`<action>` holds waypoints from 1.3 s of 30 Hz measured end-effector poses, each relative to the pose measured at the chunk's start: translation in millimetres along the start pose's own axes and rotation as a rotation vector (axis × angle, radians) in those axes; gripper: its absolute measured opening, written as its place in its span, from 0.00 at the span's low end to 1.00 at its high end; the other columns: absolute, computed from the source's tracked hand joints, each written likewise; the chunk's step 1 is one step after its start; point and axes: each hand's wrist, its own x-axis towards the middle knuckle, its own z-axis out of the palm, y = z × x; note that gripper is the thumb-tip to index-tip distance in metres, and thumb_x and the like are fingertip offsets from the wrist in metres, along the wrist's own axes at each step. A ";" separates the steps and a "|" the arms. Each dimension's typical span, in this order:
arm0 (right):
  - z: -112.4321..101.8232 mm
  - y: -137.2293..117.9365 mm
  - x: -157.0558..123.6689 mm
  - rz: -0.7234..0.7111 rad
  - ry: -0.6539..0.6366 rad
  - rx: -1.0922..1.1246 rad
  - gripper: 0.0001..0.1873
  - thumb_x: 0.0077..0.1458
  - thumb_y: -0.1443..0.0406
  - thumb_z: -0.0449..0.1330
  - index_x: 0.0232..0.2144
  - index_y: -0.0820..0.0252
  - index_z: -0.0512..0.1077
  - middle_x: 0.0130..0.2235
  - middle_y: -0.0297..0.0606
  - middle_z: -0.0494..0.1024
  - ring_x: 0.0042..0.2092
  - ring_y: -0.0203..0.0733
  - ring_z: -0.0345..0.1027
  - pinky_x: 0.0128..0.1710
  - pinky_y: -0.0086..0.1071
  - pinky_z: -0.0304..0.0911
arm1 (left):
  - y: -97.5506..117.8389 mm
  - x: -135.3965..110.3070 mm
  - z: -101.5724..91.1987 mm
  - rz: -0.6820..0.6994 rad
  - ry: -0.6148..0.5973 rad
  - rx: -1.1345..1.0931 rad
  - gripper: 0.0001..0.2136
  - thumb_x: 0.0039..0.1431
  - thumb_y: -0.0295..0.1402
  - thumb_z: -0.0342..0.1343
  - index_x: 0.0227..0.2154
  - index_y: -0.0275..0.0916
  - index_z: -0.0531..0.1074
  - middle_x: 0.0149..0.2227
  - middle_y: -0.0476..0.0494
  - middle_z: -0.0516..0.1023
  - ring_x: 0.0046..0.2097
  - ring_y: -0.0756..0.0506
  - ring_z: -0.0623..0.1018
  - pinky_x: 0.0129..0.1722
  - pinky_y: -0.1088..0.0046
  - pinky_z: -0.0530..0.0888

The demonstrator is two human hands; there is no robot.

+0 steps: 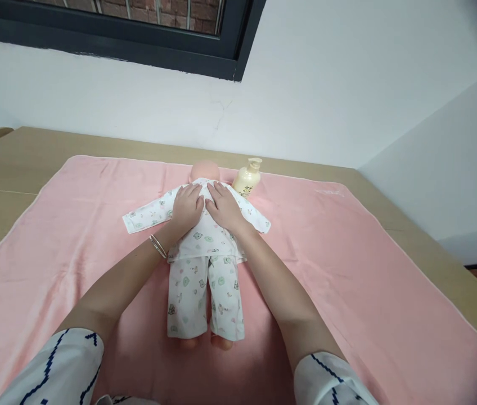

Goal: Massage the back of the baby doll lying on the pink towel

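Note:
A baby doll (205,247) in white printed pyjamas lies on a pink towel (348,270), its bald head (205,170) pointing away from me and its feet toward me. My left hand (187,207) rests flat on the doll's upper body, fingers stretched out. My right hand (223,206) lies flat beside it on the same spot, fingers spread. Both hands touch the pyjama top near the neck. A thin bangle (158,246) sits on my left wrist.
A cream pump bottle (247,179) stands on the towel just right of the doll's head. The towel covers a wooden table (19,163) that runs up to a white wall. A dark window frame (137,39) is above.

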 end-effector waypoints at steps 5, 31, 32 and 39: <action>-6.6 -25.7 -8.6 0.103 0.056 -0.109 0.25 0.66 0.63 0.47 0.60 0.72 0.65 0.61 0.55 0.69 0.64 0.53 0.59 0.64 0.42 0.55 | 5.8 -4.7 -4.8 0.027 0.108 0.023 0.14 0.66 0.31 0.45 0.43 0.34 0.76 0.45 0.38 0.80 0.50 0.40 0.76 0.54 0.60 0.72; -1.6 -12.7 -0.6 0.208 0.025 0.031 0.33 0.64 0.57 0.48 0.62 0.78 0.60 0.66 0.60 0.58 0.69 0.59 0.48 0.69 0.50 0.42 | 2.4 -1.1 2.5 -0.171 -0.037 0.029 0.21 0.64 0.34 0.45 0.57 0.30 0.66 0.61 0.29 0.68 0.64 0.33 0.65 0.66 0.48 0.58; -1.2 -11.6 -0.4 0.199 0.023 0.029 0.32 0.64 0.57 0.48 0.62 0.78 0.61 0.66 0.60 0.58 0.69 0.59 0.48 0.69 0.50 0.42 | 2.1 -1.1 2.5 -0.170 -0.039 0.028 0.21 0.64 0.34 0.45 0.57 0.30 0.66 0.61 0.30 0.68 0.64 0.33 0.65 0.66 0.48 0.58; 0.1 -5.2 2.2 0.167 0.006 0.035 0.32 0.64 0.58 0.49 0.64 0.74 0.58 0.67 0.57 0.58 0.69 0.59 0.48 0.69 0.51 0.42 | 2.1 -0.9 0.2 -0.152 -0.039 0.001 0.19 0.64 0.33 0.45 0.56 0.35 0.69 0.60 0.34 0.70 0.64 0.36 0.67 0.66 0.48 0.59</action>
